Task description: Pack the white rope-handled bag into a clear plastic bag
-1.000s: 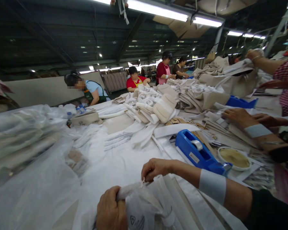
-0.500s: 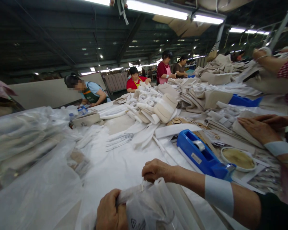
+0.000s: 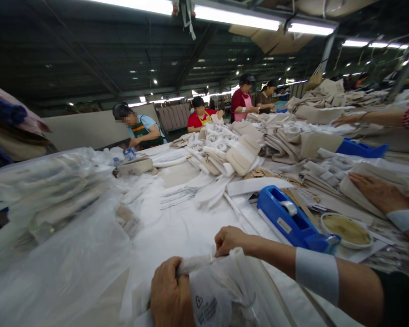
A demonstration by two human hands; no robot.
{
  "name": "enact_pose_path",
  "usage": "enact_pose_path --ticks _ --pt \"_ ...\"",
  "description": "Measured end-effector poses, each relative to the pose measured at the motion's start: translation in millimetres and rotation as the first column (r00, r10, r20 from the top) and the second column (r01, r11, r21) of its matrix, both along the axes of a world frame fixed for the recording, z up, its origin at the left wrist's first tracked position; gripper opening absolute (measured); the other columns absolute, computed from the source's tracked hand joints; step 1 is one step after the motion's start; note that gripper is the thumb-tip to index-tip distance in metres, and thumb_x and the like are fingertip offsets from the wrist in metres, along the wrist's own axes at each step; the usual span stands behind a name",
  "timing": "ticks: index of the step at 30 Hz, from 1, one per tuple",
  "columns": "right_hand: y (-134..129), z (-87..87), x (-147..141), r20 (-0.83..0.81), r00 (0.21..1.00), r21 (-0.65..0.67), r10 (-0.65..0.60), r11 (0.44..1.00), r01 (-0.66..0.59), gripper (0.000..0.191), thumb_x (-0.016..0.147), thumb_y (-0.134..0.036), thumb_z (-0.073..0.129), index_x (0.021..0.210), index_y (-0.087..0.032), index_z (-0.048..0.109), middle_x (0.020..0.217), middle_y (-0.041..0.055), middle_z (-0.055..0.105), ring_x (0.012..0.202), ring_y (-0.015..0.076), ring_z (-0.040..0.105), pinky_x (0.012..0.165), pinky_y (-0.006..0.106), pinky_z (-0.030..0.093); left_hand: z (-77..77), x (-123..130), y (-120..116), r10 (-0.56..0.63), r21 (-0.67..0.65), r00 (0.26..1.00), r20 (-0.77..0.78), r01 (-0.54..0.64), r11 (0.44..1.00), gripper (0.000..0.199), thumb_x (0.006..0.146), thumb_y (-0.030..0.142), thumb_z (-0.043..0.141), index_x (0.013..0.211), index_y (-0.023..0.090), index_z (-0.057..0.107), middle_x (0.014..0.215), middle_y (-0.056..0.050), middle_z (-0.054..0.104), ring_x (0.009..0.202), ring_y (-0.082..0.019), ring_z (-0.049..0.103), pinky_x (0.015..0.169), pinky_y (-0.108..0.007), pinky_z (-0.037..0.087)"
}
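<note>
A clear plastic bag (image 3: 206, 302) with dark print and a recycling mark lies at the bottom centre, with pale folded material inside it. My left hand (image 3: 173, 290) is closed around the bag's left side, thumb uppermost. At the bag's upper edge, my right hand (image 3: 230, 240) is closed in a pinch on the plastic; its fingertips are partly hidden. Beyond my right forearm stands a blue tape dispenser (image 3: 291, 222). A white round dish (image 3: 347, 230) with a yellowish-brown content sits beside the dispenser.
Filled plastic bags (image 3: 68, 218) are heaped on the left. Beige bag pieces (image 3: 243, 154) and white wrapping pile up across the table's middle. At right, a co-worker's hand (image 3: 375, 188) rests on beige material. Several people work farther back.
My view has swung slightly left, so everything sits farther right. Both my hands keep hold of the plastic bag. At upper right a co-worker's raised arm has come down over the table.
</note>
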State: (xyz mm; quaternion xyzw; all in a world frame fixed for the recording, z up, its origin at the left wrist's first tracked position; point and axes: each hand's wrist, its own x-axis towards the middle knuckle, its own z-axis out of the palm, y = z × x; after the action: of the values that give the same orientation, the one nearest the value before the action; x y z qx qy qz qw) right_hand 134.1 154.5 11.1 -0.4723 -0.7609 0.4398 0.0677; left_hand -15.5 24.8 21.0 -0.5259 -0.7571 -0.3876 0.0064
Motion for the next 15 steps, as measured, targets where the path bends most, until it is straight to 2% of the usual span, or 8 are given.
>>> enact_pose_path --ticks 3,9,12,15 --pt "1 10.5 0 0.067 0.998 -0.005 0.008 1.000 -0.008 0.011 0.048 -0.014 0.073 0.047 -0.016 0.063 0.042 -0.0034 0.052 0.057 0.0150 0.056 0.052 0.023 0.038 -1.9 -6 0 -0.016 -0.058 1.000 0.007 0.017 0.998 0.020 0.076 0.025 0.034 0.086 0.020 0.051 0.085 -0.006 0.061 0.084 -0.022 0.055 0.079 -0.034 0.043" --pt "5 18.2 5 0.082 0.987 -0.237 0.141 0.964 -0.119 0.014 0.056 -0.022 0.072 0.050 -0.016 0.060 0.041 -0.0065 0.048 0.042 0.0077 0.045 0.042 0.019 0.035 -9.1 -8 -7 -0.009 -0.127 1.000 -0.028 0.006 0.992 0.023 0.077 0.023 0.035 0.088 0.019 0.054 0.088 -0.007 0.063 0.086 -0.022 0.057 0.080 -0.034 0.043" --pt "7 14.4 3 0.082 0.984 -0.268 0.161 0.954 -0.134 0.019 0.058 -0.019 0.071 0.048 -0.015 0.056 0.040 -0.0074 0.046 0.042 0.0071 0.044 0.042 0.018 0.033 -3.5 -2 -4 -0.045 -0.252 0.996 -0.080 0.024 0.967 0.025 0.079 0.019 0.032 0.091 0.018 0.054 0.092 -0.008 0.063 0.089 -0.023 0.056 0.082 -0.035 0.041" --pt "7 11.9 2 0.091 0.986 -0.268 0.140 0.957 -0.111 0.023 0.058 -0.011 0.070 0.045 -0.015 0.053 0.039 -0.0080 0.045 0.044 0.0066 0.045 0.046 0.018 0.036 6.1 1 2 -0.091 -0.352 0.991 -0.094 0.053 0.934 0.027 0.082 0.018 0.027 0.086 0.018 0.054 0.087 -0.009 0.063 0.086 -0.024 0.056 0.078 -0.037 0.041"
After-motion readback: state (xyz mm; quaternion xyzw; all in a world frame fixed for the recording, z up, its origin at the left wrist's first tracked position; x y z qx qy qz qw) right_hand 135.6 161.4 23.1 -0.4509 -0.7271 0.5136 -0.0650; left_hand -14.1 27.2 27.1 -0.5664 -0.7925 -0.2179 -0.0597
